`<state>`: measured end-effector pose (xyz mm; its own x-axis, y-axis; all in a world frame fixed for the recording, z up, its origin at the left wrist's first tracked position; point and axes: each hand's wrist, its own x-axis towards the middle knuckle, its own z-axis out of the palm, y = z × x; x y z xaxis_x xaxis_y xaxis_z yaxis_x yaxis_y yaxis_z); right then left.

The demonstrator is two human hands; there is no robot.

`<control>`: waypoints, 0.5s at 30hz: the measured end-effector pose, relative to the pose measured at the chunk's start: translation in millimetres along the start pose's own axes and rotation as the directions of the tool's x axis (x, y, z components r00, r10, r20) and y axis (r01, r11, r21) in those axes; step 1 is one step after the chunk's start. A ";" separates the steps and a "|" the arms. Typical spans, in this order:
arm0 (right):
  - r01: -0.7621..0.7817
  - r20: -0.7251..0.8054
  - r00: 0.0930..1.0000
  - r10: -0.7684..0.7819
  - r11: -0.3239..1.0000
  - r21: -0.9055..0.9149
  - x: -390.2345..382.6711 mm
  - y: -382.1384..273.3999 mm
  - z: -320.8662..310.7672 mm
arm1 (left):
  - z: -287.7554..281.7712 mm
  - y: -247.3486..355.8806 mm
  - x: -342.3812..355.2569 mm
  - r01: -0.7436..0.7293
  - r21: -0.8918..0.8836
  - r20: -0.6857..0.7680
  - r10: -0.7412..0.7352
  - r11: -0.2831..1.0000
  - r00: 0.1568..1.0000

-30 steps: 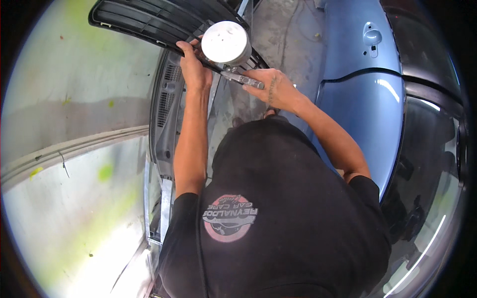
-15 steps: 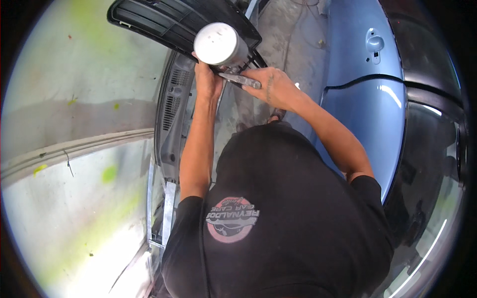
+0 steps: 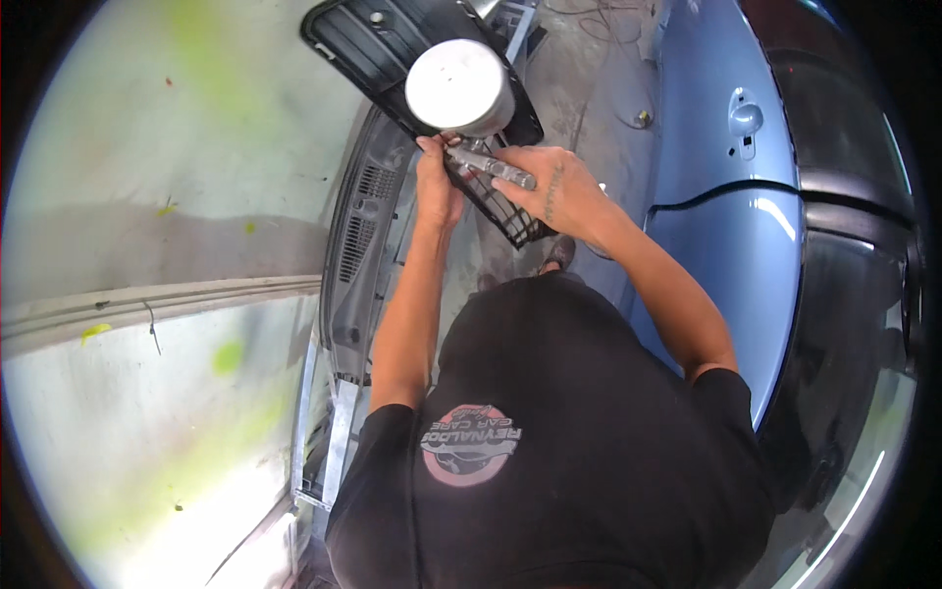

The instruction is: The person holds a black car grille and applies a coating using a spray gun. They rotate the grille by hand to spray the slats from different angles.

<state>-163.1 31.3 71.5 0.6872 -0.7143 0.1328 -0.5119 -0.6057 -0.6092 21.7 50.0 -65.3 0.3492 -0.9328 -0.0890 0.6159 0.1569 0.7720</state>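
Note:
A spray gun [image 3: 507, 171] with a round, white-lided cup [image 3: 456, 83] on top is in my right hand [image 3: 559, 191]. Those fingers are closed round its metal body, below and right of the cup. Beneath the cup lies a long black plastic vent panel [image 3: 368, 54], slanting from upper left to a gridded end [image 3: 515, 221] near my feet. My left hand [image 3: 439, 187] is closed at the panel's near edge, thumb up, just left of the gun's front. Its other fingers are mostly hidden, and the cup covers the panel's middle.
At left, a second dark slotted panel [image 3: 343, 294] rests on a metal stand [image 3: 339, 442], beside a paint-spotted pale wall [image 3: 147, 393]. To the right stands a blue car door [image 3: 731, 265] with a handle. A hose [image 3: 608, 29] lies on the far grey floor.
The black vent panel has swung and shifted right, bringing its gridded end into sight below the gun. Both hands, with the spray gun, have moved slightly right and nearer.

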 end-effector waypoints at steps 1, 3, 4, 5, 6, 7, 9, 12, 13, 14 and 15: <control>0.010 -0.052 0.999 -0.009 1.000 0.019 2.5 -0.4 -2.9 | 6.8 1.3 -4.5 0.042 0.010 -0.058 -0.042 0.999 0.997; 0.018 -0.100 0.995 -0.014 0.999 0.038 8.4 -2.8 -9.7 | 2.0 -2.7 -3.7 0.057 0.057 0.000 -0.057 0.997 0.998; 0.015 -0.097 0.995 -0.012 0.999 0.037 11.3 -4.7 -14.2 | 0.0 -5.5 -4.0 0.066 0.079 0.029 -0.069 0.995 0.997; 0.012 -0.093 0.996 -0.008 0.999 0.036 13.5 -5.2 -17.0 | -2.2 -8.8 -5.8 0.073 0.087 0.012 -0.074 0.994 0.997; 0.014 -0.029 0.999 -0.014 1.000 -0.006 12.6 -3.1 -19.6 | -0.2 -9.5 -8.2 0.077 0.102 0.008 -0.079 0.992 0.997; 0.017 0.035 0.999 -0.015 0.999 -0.048 10.8 0.8 -22.0 | 1.9 -10.2 -10.4 0.082 0.117 0.005 -0.084 0.990 0.996; 0.069 0.034 0.997 -0.067 0.994 -0.089 12.8 2.3 -25.5 | -0.2 -15.9 -10.9 0.097 0.136 -0.024 -0.095 0.986 0.995; 0.122 -0.099 0.987 -0.129 0.990 -0.071 22.8 -2.6 -31.4 | -9.1 -27.9 -11.1 0.094 0.225 -0.009 -0.094 0.970 0.996; 0.079 -0.101 0.991 -0.083 0.996 -0.046 27.3 -9.0 -38.4 | -10.0 -30.6 -13.1 0.086 0.236 -0.022 -0.083 0.968 0.996; 0.037 -0.102 0.994 -0.038 0.999 -0.020 30.3 -13.1 -43.0 | -11.6 -32.4 -14.1 0.087 0.239 -0.025 -0.084 0.967 0.996; 0.024 -0.069 0.997 -0.028 0.998 -0.052 30.5 -14.9 -45.0 | -13.2 -34.4 -14.4 0.087 0.242 -0.027 -0.083 0.966 0.996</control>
<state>-157.7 2.8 119.7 0.6637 -0.7197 0.2036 -0.5211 -0.6402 -0.5645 4.8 62.3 -98.9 0.3156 -0.9336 -0.1699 0.4548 -0.0083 0.8905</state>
